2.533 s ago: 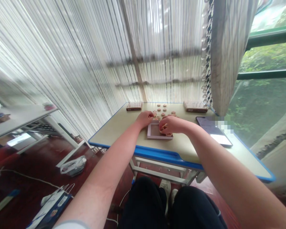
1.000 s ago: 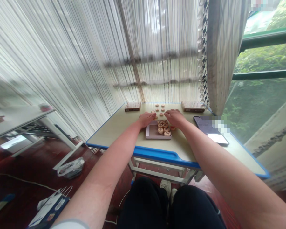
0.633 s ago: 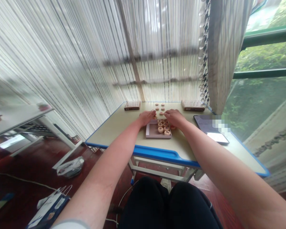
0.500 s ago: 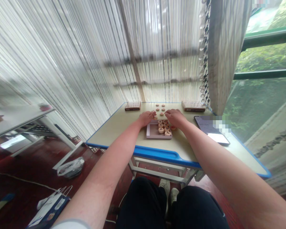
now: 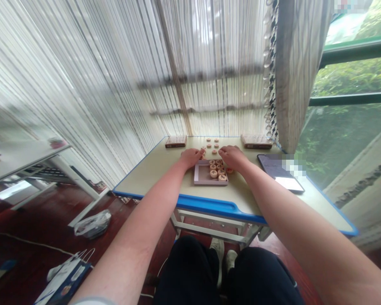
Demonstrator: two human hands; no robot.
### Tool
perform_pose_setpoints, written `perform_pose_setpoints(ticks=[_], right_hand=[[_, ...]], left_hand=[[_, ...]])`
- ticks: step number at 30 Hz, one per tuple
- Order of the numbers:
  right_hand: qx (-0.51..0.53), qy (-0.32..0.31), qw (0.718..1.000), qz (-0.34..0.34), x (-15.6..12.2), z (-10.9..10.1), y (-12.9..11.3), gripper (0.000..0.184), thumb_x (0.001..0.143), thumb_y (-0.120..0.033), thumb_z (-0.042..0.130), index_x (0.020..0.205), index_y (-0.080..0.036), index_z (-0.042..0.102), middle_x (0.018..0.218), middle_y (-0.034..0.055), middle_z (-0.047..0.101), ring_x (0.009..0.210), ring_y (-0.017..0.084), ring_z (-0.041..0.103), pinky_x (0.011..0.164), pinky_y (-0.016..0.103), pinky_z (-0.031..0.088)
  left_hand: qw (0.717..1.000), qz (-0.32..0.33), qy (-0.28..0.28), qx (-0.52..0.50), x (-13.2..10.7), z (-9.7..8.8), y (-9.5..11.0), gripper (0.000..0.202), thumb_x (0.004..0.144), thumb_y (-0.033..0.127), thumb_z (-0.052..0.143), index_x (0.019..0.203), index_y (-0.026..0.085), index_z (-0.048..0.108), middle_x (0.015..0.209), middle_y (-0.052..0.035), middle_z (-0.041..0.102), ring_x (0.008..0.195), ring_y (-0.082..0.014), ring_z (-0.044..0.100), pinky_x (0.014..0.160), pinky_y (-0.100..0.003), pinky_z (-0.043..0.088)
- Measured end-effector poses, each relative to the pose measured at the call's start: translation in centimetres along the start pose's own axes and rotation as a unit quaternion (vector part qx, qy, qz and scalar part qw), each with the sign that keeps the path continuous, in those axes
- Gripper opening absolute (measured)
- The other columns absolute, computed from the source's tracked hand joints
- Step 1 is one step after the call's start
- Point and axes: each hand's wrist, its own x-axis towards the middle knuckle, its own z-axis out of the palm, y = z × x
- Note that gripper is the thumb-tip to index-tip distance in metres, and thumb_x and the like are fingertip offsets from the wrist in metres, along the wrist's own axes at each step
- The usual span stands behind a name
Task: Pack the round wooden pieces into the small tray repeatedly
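Observation:
My left hand (image 5: pixel 191 157) is closed at the fingertips on a round wooden xiangqi piece (image 5: pixel 203 148), just behind the box's far left corner. More of that stack is partly hidden by my fingers. The shallow open box (image 5: pixel 201 183) has several xiangqi pieces (image 5: pixel 213 174) with dark characters packed along its right side, and its left side shows bare bottom. My right hand (image 5: pixel 233 155) lies palm down behind the box's far right corner, fingers loosely curved, with nothing visible in them. Close below its wrist sits a piece with a red mark (image 5: pixel 230 170).
Several loose pieces (image 5: pixel 208 145) lie in two columns farther back on the table (image 5: pixel 158 176). Flat brown boxes stand at the back left (image 5: pixel 176 141) and back right (image 5: pixel 256 141). A dark tablet (image 5: pixel 277 169) lies to the right. Striped curtains hang behind.
My left hand has shifted slightly left, and the pieces at its fingertips show more. My right hand and the box look the same, apart from a small view shift.

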Motion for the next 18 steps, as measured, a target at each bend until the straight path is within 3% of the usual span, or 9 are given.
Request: perform_pose_setpoints(ticks=[3, 9, 18], right_hand=[[0.0, -0.004, 1.0, 0.001, 0.02, 0.03, -0.05, 0.042, 0.093, -0.039, 0.028, 0.106, -0.018, 0.063, 0.111, 0.0108, 0.062, 0.102, 0.023, 0.05, 0.087, 0.032, 0.033], [0.005, 0.004, 1.0, -0.002, 0.18, 0.21, 0.2, 0.044, 0.093, -0.039, 0.027, 0.106, -0.018, 0.063, 0.111, 0.0111, 0.062, 0.102, 0.023, 0.051, 0.086, 0.032, 0.034], [0.01, 0.013, 1.0, -0.005, 0.27, 0.35, 0.19, 0.042, 0.092, -0.04, 0.031, 0.102, -0.018, 0.065, 0.106, 0.011, 0.063, 0.099, 0.024, 0.051, 0.087, 0.034, 0.035]], left_hand=[[0.999, -0.025, 0.014, 0.024, -0.01, -0.15, -0.21, 0.047, 0.084, 0.054, 0.042, 0.079, 0.018, 0.071, 0.08, -0.0085, 0.07, 0.079, -0.0204, 0.062, 0.072, -0.03, 0.043], [0.997, -0.075, 0.019, 0.023, -0.08, -0.25, -0.49, 0.024, 0.078, 0.033, 0.052, 0.086, 0.022, 0.073, 0.093, -0.0052, 0.071, 0.09, -0.0213, 0.061, 0.075, -0.03, 0.043], [0.995, -0.092, 0.018, -0.022, -0.36, -0.77, -0.31, 0.027, 0.071, 0.035, 0.063, 0.093, 0.022, 0.072, 0.096, -0.0044, 0.071, 0.095, -0.0228, 0.061, 0.08, -0.033, 0.044]])
